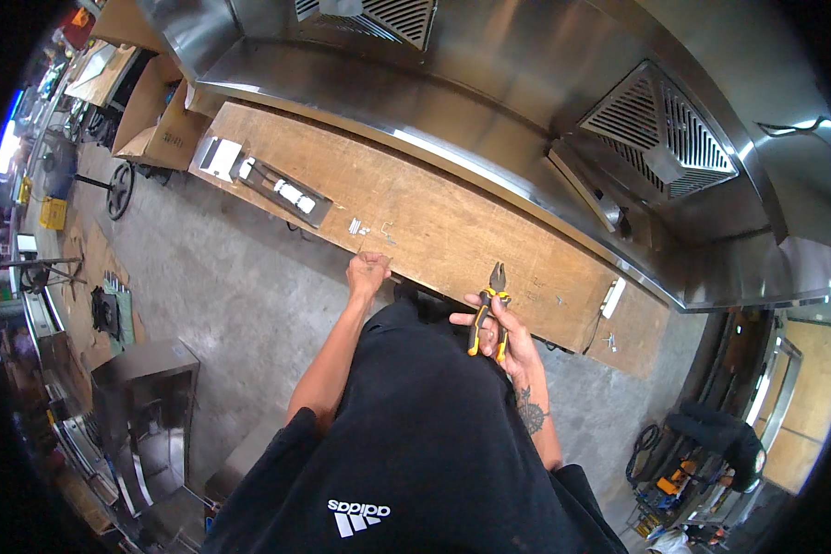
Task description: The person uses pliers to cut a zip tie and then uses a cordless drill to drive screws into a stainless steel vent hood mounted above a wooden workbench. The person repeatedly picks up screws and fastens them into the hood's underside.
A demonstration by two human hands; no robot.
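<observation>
Holding pliers (496,295) in loose grip, right hand (516,340) aimed their nose toward 12 o'clock; left hand (369,269) sat pinched at table (452,226) edge, pliers' 9 o'clock (whether holding anything, couldn't tell). Good handling needed steady wrist, nose clear of left hand.

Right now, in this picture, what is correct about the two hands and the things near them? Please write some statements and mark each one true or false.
1. The left hand is at the near edge of the wooden worktop. True.
2. The left hand holds the pliers. False: the right hand holds the pliers.
3. The pliers have yellow and dark handles. True.
4. The cardboard box is at the lower right. False: the cardboard box is at the upper left.
</observation>
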